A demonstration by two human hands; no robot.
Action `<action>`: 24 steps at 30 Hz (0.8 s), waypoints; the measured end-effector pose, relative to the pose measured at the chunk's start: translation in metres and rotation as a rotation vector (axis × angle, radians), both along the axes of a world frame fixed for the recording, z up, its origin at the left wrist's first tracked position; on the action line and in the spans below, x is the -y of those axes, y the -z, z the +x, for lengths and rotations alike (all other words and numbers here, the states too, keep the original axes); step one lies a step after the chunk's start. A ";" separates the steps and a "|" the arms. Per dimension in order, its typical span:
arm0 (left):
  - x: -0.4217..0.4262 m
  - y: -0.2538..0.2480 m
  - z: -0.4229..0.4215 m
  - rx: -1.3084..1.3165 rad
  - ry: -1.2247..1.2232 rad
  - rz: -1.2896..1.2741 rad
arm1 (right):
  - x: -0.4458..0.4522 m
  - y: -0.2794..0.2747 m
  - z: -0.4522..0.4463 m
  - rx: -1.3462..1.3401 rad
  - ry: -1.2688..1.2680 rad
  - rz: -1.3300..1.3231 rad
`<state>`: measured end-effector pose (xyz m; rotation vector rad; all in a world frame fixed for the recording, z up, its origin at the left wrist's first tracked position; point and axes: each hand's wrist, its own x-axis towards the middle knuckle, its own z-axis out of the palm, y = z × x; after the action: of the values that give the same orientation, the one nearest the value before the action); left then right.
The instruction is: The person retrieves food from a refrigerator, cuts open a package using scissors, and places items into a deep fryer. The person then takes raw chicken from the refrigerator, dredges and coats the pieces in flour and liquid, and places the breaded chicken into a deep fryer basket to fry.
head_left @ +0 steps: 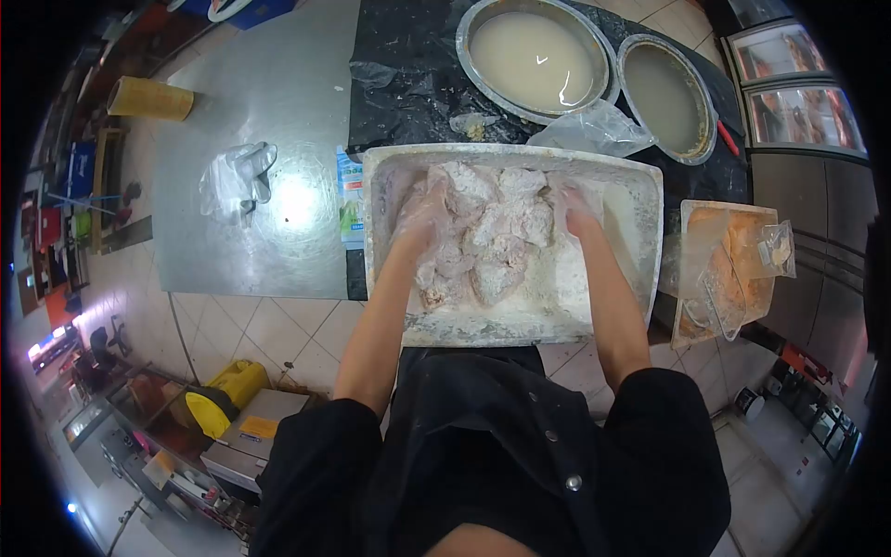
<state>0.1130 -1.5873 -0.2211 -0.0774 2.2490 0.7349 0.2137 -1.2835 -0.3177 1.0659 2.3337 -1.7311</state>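
Observation:
A large white tub (520,153) holds white flour and several flour-coated chicken pieces (515,218). Inside the tub at the left, my left hand (420,212) is dusted with flour and rests beside the pieces; its fingers blend into the flour and cannot be made out clearly. My right hand (577,209) is on the right side of the pieces, low in the tub, with its fingers partly covered by flour and blurred. More loose flour (568,269) lies below my right hand.
Behind the tub stand two metal bowls of cloudy liquid (534,60) (664,97). Plastic gloves (237,181) lie on the steel table (306,102) at left. An orange-crusted tray (729,269) stands at right, and a yellow bucket (227,395) is on the lower left.

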 end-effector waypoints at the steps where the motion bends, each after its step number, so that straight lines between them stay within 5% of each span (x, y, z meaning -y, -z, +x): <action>1: -0.004 -0.009 -0.004 0.043 -0.079 0.129 | 0.011 -0.012 -0.013 0.132 0.281 -0.512; 3: -0.011 -0.039 -0.012 0.130 -0.239 0.377 | 0.014 -0.011 -0.025 0.094 0.059 -0.793; 5: -0.015 -0.017 -0.011 0.150 -0.226 0.513 | 0.027 -0.014 -0.030 -0.009 -0.191 -0.925; 8: -0.015 0.007 -0.007 0.308 -0.296 0.637 | 0.066 -0.041 -0.045 -0.043 -0.458 -0.881; 10: -0.014 -0.009 -0.007 0.338 -0.302 0.618 | 0.082 -0.034 -0.068 0.195 -0.428 -0.855; 12: 0.006 -0.047 0.012 0.263 -0.261 0.517 | 0.075 -0.053 -0.051 0.009 -0.818 -0.250; 14: 0.025 -0.064 0.022 0.241 0.091 0.400 | 0.076 -0.135 -0.035 0.092 -1.047 0.028; 16: 0.044 -0.049 0.057 -0.252 0.201 0.521 | 0.060 -0.158 -0.015 0.043 -1.053 -0.067; 17: 0.052 -0.046 0.072 -0.506 0.252 0.577 | 0.028 -0.108 0.013 -0.184 -1.000 -0.119; 19: 0.043 -0.078 0.085 -0.373 0.095 0.641 | 0.016 -0.099 0.031 -0.214 -0.822 -0.045; 21: 0.031 -0.068 0.099 -0.248 -0.100 0.928 | 0.016 -0.107 0.048 0.162 -0.558 0.196; 24: 0.004 -0.058 0.101 0.010 -0.344 1.041 | 0.060 -0.098 0.073 -0.317 -0.392 0.803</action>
<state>0.2138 -1.5917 -0.1629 0.0418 1.6024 1.9758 0.2872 -1.3437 -0.2196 0.2999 3.2595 -0.8676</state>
